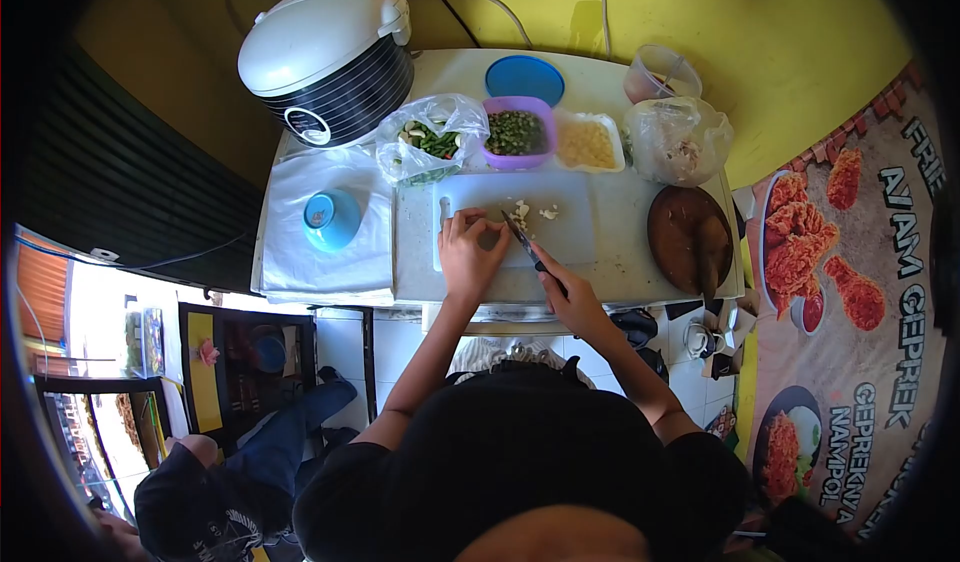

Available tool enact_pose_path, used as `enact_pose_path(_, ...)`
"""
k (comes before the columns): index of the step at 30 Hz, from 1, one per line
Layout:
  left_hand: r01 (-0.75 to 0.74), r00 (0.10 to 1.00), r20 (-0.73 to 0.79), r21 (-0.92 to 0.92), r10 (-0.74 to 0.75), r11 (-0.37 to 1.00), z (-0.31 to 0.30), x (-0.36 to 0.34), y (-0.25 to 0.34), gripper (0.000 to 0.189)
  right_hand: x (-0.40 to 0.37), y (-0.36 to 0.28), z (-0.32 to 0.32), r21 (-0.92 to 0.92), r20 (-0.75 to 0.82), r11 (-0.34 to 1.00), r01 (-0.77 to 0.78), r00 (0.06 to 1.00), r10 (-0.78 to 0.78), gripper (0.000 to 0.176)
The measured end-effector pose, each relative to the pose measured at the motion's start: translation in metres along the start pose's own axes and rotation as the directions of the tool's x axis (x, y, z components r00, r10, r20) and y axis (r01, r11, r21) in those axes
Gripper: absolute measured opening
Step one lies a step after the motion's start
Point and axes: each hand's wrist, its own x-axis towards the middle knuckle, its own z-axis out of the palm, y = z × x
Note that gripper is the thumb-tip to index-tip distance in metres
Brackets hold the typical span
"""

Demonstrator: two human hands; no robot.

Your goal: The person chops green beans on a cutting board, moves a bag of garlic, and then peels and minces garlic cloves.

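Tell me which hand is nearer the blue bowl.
Left. The left hand presses on the cutting board, apart from the blue bowl; the right hand, holding the knife, lies beyond it.

Over on the right, a banner with fried chicken pictures carries white lettering: "FRIE" at the top, cut off by the frame edge, then "AYAM GEPREK" running down its side, and lower down "GEPREKNYA NAMPOL". More lettering at the bottom corner is cut off, unreadable. The round label on the rice cooker is too small to read.
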Motion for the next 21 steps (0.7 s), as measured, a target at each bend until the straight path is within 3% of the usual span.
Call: enact_pose_path(21,0.008,0.999,0.033,0.026,-0.009,1.0,-0.0009,-0.0012,0.0019,0.012,0.0009,-0.0033,-0.0002,-0.013,-0.009,1.0,-0.017,1.0,0.017,0.052)
